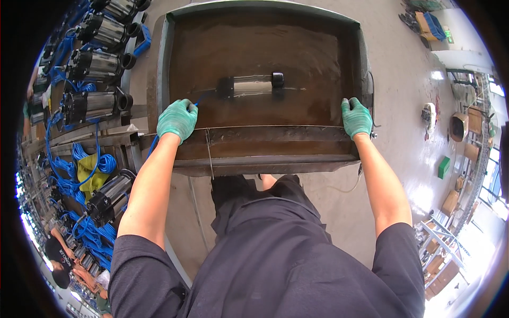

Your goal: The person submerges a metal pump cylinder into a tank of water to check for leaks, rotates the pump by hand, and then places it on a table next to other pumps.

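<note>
A metal tank [164,58] full of brownish water stands in front of me. In the water lies a submersible pump [252,86], a silvery cylinder with black ends, on its side and partly under the surface. My left hand [178,121], in a green glove, is closed at the tank's left edge. A blue cable [154,146] runs under it and comes out by the fingertips toward the pump. My right hand [357,118], also gloved in green, curls over the tank's right rim. The undersides of both hands are hidden.
To the left, several similar pumps [98,64] lie in a row beside coils of blue cable [66,169]. Another pump [111,196] lies nearer me. Two people [61,254] are at the lower left. A green box [444,167] sits on the floor at right, before loaded shelves [473,132].
</note>
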Available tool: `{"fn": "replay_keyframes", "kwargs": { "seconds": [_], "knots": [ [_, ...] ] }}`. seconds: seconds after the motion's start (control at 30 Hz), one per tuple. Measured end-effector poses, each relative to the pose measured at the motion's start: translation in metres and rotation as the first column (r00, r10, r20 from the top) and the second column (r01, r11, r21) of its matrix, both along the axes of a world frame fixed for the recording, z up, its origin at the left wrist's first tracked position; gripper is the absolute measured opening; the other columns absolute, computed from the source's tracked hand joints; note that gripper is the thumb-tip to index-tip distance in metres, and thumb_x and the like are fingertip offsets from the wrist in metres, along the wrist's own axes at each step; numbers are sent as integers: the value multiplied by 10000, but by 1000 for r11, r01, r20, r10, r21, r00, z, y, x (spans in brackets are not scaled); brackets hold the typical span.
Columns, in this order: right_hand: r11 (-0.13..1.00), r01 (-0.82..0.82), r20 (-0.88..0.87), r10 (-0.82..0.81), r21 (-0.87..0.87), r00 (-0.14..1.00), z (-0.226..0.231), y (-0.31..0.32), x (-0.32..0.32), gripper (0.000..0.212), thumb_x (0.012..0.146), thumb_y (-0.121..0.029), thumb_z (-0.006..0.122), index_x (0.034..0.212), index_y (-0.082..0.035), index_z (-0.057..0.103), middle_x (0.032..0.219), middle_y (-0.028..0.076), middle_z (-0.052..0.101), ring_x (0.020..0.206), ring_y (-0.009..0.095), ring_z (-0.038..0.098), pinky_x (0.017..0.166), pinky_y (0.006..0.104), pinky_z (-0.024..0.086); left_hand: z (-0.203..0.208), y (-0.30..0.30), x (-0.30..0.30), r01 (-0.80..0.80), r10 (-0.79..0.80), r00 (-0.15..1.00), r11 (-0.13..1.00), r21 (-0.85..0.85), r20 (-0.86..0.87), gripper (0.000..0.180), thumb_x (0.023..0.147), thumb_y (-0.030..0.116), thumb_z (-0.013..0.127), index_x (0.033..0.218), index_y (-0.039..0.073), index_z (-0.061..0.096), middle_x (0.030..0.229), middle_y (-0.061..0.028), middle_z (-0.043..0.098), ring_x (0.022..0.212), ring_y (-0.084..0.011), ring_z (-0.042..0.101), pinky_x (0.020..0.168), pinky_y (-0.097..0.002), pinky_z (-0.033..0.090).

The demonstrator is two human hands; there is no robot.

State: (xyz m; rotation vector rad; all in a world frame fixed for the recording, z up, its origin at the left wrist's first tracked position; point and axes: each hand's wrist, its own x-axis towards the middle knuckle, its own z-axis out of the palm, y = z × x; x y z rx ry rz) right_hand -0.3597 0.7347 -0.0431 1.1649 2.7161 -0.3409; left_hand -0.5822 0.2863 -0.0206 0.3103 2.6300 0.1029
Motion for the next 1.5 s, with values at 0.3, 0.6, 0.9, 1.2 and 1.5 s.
{"fn": "replay_keyframes", "kwargs": {
  "seconds": [0.3, 0.6, 0.9, 1.2, 1.5],
  "knots": [
    [999, 17, 76, -13, -51, 997, 9, -3, -3, 440, 1048, -485, 495, 1074, -129, 753, 1045, 230, 743, 1004, 469, 688, 898, 552, 544, 7, 5, 1, -29, 29, 999, 999, -18, 25, 322, 1046, 350, 525, 1131, 129, 743, 1198, -150, 726, 1104, -400, 679, 980, -494, 541],
    [998, -46, -3, 46, -40, 999, -7, 7, 3, 411, 1048, -421, 498, 1023, -94, 746, 1029, 249, 730, 983, 480, 683, 883, 566, 543, 4, 5, 2, -23, 23, 1000, 1000, -6, 4, 320, 1040, 356, 540, 1155, 134, 740, 1196, -147, 727, 1096, -405, 681, 972, -495, 548],
    [998, -53, -11, 53, -37, 999, -6, 6, 3, 410, 1052, -419, 487, 1020, -94, 735, 1005, 252, 731, 967, 483, 686, 864, 575, 543, 2, 5, -1, -14, 14, 1000, 999, -33, 23, 322, 1042, 359, 531, 1147, 131, 732, 1202, -145, 725, 1101, -400, 681, 977, -498, 545],
    [999, -37, 27, 38, -23, 999, -2, 3, 2, 411, 1050, -434, 490, 1004, -104, 730, 994, 242, 734, 958, 484, 687, 862, 575, 543, 2, 4, 1, -14, 14, 1000, 1000, -27, 9, 331, 1044, 368, 532, 1141, 124, 732, 1207, -144, 723, 1110, -396, 677, 981, -494, 541],
    [999, -33, 25, 34, -35, 999, -2, 4, 2, 409, 1051, -435, 487, 1029, -113, 737, 1018, 242, 735, 972, 479, 689, 875, 569, 548, 2, 5, -1, -15, 16, 999, 999, -38, 30, 331, 1044, 368, 532, 1145, 121, 728, 1203, -143, 725, 1109, -399, 676, 981, -494, 541]
  ]
}}
